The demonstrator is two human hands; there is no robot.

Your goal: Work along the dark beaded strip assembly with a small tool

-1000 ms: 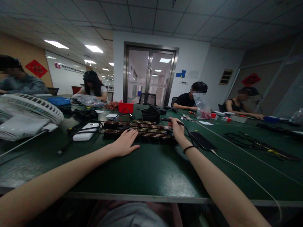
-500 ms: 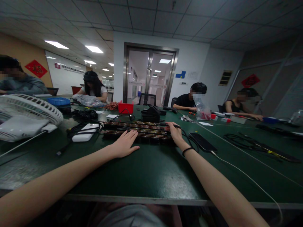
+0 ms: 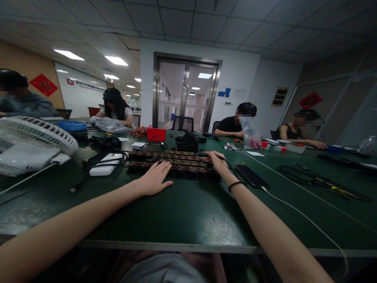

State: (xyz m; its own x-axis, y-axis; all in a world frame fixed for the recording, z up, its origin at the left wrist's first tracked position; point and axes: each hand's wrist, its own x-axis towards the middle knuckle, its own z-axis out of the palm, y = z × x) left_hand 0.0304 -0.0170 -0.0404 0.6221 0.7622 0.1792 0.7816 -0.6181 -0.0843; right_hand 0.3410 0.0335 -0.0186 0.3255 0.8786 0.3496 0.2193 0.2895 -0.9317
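Several long thin copper-coloured strips or wires (image 3: 188, 162) lie side by side across dark supports on the green table. My left hand (image 3: 156, 177) rests flat at their near left edge, fingers stretched out and thumb spread, holding nothing. At their right end, my right hand (image 3: 217, 163) has its fingers closed around a slim black pen-shaped tool (image 3: 203, 154). The tool's tip points left over the strips, and a black cord (image 3: 231, 167) runs from the hand toward the right. Its exact kind is too dark to make out.
A phone (image 3: 251, 176) with a white cable lies right of my right hand. To the left are a white power bank (image 3: 106, 165), black cables and a white fan (image 3: 38, 145). A black case (image 3: 187, 142) and red bin (image 3: 156, 134) stand behind the strips. Several people sit around the table.
My right hand has tilted slightly, its wrist a little further right, the tool still in its fingers. My left hand stays flat in nearly the same place.
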